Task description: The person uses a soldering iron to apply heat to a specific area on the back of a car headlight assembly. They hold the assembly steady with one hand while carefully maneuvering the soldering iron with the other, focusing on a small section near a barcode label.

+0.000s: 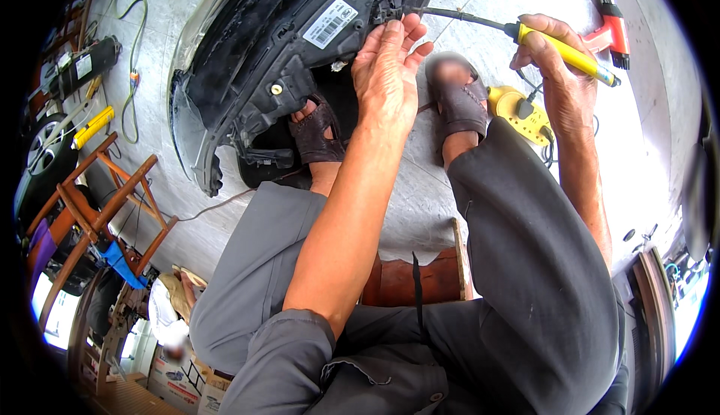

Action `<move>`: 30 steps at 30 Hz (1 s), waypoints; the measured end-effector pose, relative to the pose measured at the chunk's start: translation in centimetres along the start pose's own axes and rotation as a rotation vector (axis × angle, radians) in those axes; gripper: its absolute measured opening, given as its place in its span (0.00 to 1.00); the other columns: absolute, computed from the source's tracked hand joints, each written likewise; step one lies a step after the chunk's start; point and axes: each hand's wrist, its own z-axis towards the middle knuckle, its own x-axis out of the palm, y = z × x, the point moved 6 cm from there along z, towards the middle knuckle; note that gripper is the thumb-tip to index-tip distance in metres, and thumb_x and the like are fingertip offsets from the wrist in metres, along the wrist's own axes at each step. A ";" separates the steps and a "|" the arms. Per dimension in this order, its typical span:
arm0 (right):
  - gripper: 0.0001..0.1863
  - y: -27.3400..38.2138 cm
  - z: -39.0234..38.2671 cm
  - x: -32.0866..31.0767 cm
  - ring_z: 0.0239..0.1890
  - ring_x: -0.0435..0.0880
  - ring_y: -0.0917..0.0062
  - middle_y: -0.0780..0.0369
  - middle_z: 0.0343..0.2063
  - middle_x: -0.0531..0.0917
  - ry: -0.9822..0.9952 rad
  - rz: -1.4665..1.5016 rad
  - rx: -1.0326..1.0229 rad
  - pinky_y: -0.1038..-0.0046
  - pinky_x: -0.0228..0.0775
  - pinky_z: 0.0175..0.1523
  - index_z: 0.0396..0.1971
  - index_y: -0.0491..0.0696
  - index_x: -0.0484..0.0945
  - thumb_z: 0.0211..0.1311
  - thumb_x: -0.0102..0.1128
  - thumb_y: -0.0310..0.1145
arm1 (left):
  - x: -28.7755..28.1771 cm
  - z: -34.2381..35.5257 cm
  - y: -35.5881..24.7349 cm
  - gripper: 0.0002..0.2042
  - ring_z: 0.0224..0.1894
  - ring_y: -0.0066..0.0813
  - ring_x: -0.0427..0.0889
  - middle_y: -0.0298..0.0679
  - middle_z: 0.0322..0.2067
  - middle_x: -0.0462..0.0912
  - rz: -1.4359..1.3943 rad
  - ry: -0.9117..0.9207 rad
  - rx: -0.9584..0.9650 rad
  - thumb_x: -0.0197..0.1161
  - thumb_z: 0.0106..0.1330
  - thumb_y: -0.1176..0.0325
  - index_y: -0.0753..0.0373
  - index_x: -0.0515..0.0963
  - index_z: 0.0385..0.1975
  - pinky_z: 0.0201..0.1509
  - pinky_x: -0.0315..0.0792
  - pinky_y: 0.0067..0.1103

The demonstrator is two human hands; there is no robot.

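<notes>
A car headlight [247, 62] with a black housing and a clear lens lies tilted on the floor in front of me, partly over a black thing. My left hand [388, 66] is at its upper right edge, thumb and fingertips pinched together beside a small black bracket [388, 6]. What they pinch is too small to make out. In my right hand [559, 58] is a yellow-handled soldering iron [574, 56]. Its dark metal shaft [469, 17] points left toward the bracket and the left fingertips. Whether the tip touches the housing cannot be seen clearly.
My sandalled feet [459, 103] flank the work. A yellow power strip [517, 111] with a black plug lies right of them. Farther right is a red-and-black tool [609, 36]. Brown-framed stools [105, 197], a wheel [52, 148] and cables [136, 77] stand or lie at left.
</notes>
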 end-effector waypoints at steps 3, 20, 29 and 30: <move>0.18 0.1 0.1 0.0 0.31 0.84 0.82 0.63 0.31 0.84 0.004 -0.018 -0.008 0.79 0.75 0.45 0.46 0.44 0.82 0.60 0.67 0.38 | -0.2 0.0 0.0 0.11 0.45 0.32 0.80 0.42 0.43 0.82 0.010 -0.012 -0.003 0.63 0.68 0.67 0.65 0.74 0.44 0.50 0.75 0.32; 0.16 1.0 -0.1 1.7 0.31 0.82 0.82 0.63 0.34 0.84 0.066 -0.061 -0.030 0.80 0.77 0.40 0.45 0.43 0.82 0.60 0.68 0.35 | -0.5 0.3 0.1 0.09 0.43 0.30 0.81 0.40 0.39 0.82 -0.043 0.014 0.019 0.65 0.66 0.69 0.66 0.76 0.41 0.49 0.78 0.30; 0.15 1.3 -0.2 2.2 0.30 0.81 0.84 0.64 0.33 0.85 0.121 -0.126 -0.050 0.81 0.77 0.40 0.45 0.44 0.83 0.60 0.68 0.34 | -0.3 0.0 0.0 0.06 0.45 0.32 0.81 0.43 0.42 0.82 -0.046 0.033 0.041 0.62 0.67 0.71 0.66 0.76 0.40 0.54 0.77 0.31; 0.15 1.3 -0.2 2.2 0.30 0.81 0.84 0.64 0.33 0.85 0.120 -0.130 -0.051 0.81 0.77 0.40 0.45 0.44 0.83 0.60 0.67 0.34 | -0.3 0.0 0.0 0.06 0.45 0.32 0.81 0.43 0.42 0.82 -0.041 0.019 0.045 0.62 0.67 0.72 0.66 0.76 0.40 0.54 0.77 0.31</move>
